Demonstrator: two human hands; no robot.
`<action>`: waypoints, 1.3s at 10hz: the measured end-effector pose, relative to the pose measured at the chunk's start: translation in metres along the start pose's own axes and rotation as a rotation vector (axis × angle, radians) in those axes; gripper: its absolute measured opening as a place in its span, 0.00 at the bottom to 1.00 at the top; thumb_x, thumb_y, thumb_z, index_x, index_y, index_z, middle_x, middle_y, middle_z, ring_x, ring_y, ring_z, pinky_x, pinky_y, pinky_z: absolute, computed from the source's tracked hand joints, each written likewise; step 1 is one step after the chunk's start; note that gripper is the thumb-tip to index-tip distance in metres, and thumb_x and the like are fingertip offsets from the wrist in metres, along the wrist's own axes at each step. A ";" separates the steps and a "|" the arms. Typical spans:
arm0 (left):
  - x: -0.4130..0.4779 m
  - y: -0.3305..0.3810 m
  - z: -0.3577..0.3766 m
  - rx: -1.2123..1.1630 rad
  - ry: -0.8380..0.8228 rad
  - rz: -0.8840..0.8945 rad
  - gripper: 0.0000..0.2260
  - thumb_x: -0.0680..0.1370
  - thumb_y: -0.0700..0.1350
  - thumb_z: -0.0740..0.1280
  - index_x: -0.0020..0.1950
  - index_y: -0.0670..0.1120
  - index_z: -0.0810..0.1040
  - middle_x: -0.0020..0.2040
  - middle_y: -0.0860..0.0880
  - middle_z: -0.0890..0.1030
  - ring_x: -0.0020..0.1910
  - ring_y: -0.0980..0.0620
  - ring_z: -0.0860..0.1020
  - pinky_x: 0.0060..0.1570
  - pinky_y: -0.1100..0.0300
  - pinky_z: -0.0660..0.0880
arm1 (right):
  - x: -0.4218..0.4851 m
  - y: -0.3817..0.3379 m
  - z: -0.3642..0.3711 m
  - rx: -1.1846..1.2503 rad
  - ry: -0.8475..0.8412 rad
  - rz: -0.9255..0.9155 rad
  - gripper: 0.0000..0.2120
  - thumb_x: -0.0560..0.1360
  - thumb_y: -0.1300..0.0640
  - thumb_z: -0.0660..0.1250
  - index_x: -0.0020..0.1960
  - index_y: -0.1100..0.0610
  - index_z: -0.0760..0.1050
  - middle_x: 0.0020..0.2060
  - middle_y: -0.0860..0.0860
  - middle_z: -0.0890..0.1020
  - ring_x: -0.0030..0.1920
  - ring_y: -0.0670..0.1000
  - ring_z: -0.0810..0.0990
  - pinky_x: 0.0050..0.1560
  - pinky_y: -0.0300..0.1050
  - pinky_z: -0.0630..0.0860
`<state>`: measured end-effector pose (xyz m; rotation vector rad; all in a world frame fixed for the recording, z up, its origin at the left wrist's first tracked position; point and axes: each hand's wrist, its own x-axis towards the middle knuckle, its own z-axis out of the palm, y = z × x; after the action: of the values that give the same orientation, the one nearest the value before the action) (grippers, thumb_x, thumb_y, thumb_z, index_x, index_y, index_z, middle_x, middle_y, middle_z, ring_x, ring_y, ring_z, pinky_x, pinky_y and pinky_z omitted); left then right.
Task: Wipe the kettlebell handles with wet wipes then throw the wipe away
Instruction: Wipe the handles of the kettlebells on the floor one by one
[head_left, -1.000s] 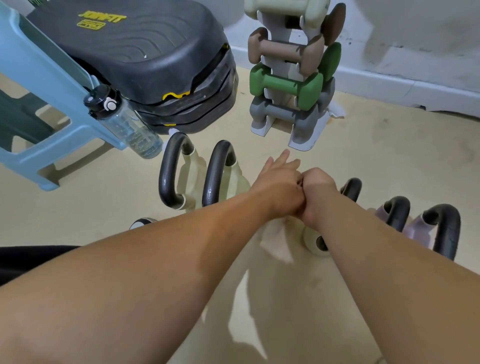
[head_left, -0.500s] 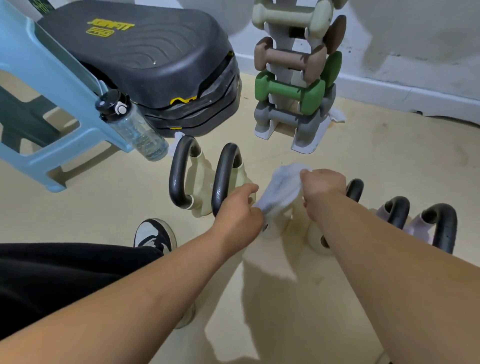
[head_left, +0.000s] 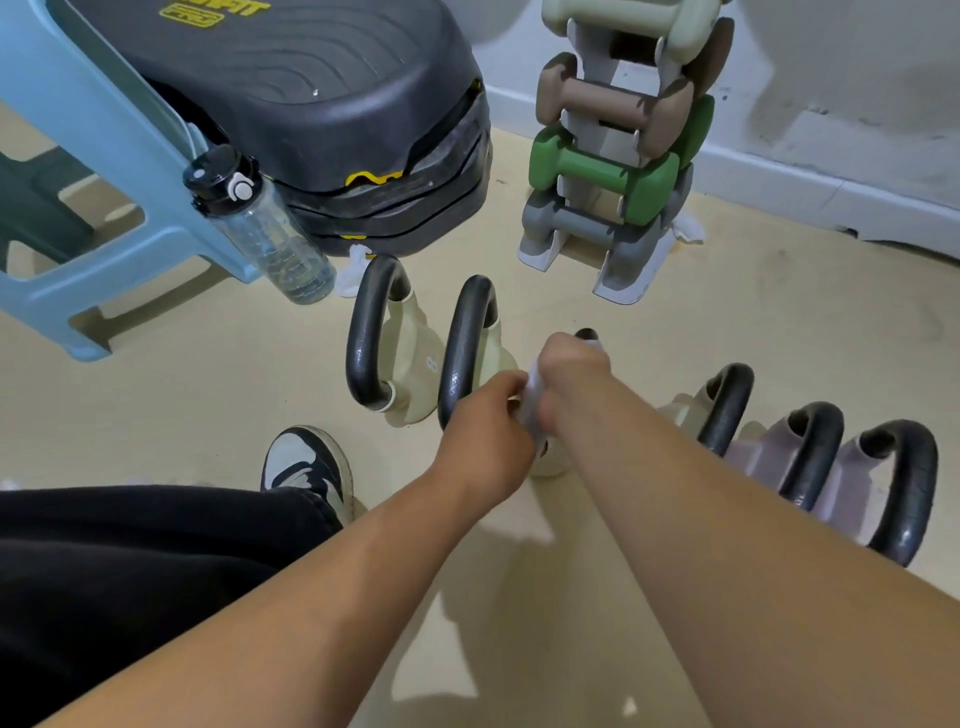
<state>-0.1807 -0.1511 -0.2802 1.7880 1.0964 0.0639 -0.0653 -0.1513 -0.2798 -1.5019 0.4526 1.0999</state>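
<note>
While both hands pinch one wipe (head_left: 532, 402), six kettlebell handles show.

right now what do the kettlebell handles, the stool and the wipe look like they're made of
Kettlebell handles: probably black-coated metal or hard plastic, glossy with highlights and scuffs.
Stool: moulded plastic, pale blue, smooth satin finish with rounded edges.
Wipe: thin white nonwoven cloth, soft, bunched between both hands; dampness can't be seen.
</note>
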 end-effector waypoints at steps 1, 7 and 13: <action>0.006 -0.007 0.005 0.015 -0.025 -0.046 0.11 0.77 0.37 0.63 0.44 0.55 0.70 0.40 0.54 0.76 0.40 0.49 0.77 0.42 0.49 0.78 | 0.030 -0.009 0.001 -0.132 -0.007 0.039 0.10 0.79 0.53 0.58 0.60 0.55 0.68 0.59 0.54 0.77 0.47 0.57 0.74 0.45 0.47 0.74; -0.005 -0.060 0.002 0.216 -0.271 -0.023 0.09 0.81 0.38 0.62 0.57 0.46 0.80 0.48 0.52 0.81 0.45 0.54 0.74 0.43 0.67 0.72 | -0.005 0.105 -0.012 -0.778 0.194 -0.701 0.36 0.83 0.51 0.53 0.79 0.56 0.31 0.80 0.55 0.43 0.80 0.54 0.46 0.76 0.45 0.50; 0.013 -0.032 0.016 0.109 -0.146 -0.033 0.12 0.68 0.43 0.61 0.49 0.49 0.78 0.44 0.47 0.83 0.42 0.45 0.81 0.44 0.49 0.80 | 0.053 -0.020 -0.041 -0.836 -0.065 -0.404 0.17 0.82 0.51 0.52 0.59 0.61 0.74 0.52 0.59 0.74 0.49 0.55 0.70 0.51 0.47 0.70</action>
<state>-0.1855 -0.1506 -0.3186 1.8398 1.0405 -0.1463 -0.0089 -0.1682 -0.3166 -2.1413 -0.4129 1.0496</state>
